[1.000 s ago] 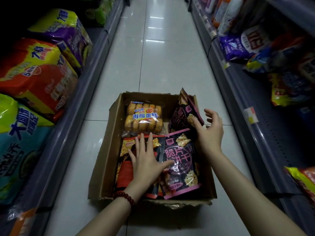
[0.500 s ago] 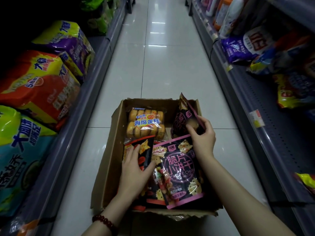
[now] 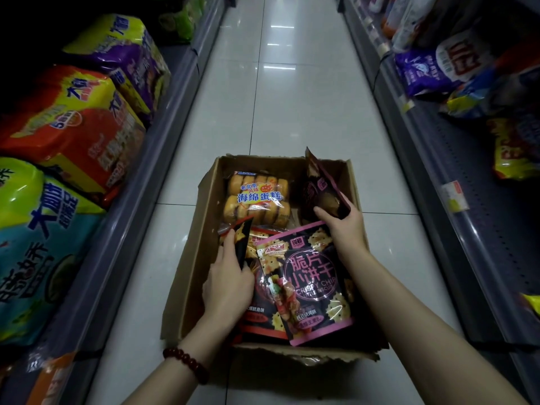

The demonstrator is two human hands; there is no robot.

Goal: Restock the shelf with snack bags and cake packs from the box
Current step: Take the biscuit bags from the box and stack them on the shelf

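Both hands are down in the cardboard box [image 3: 187, 287] on the aisle floor, and things have moved on quickly. A second ago the left hand [image 3: 229, 283] lay flat on the packs and the right hand [image 3: 343, 229] hovered open; now each has closed on a bag, so the picking stage has properly begun. The left hand's fingers curl round the upper edge of the red-and-black snack bag [image 3: 258, 308], peeling its corner up from the pile. The right hand pinches the lower edge of the dark purple bag [image 3: 318, 188] that stands tilted against the box wall just beyond it. Between the two hands lies the pink-edged biscuit bag [image 3: 312, 285], flat on top, untouched. Beyond the left hand sits the sponge cake pack [image 3: 255, 198], still in the box. Nothing has reached a shelf yet; the right-hand shelf [image 3: 473, 217] waits just past that arm, likely the next stop.
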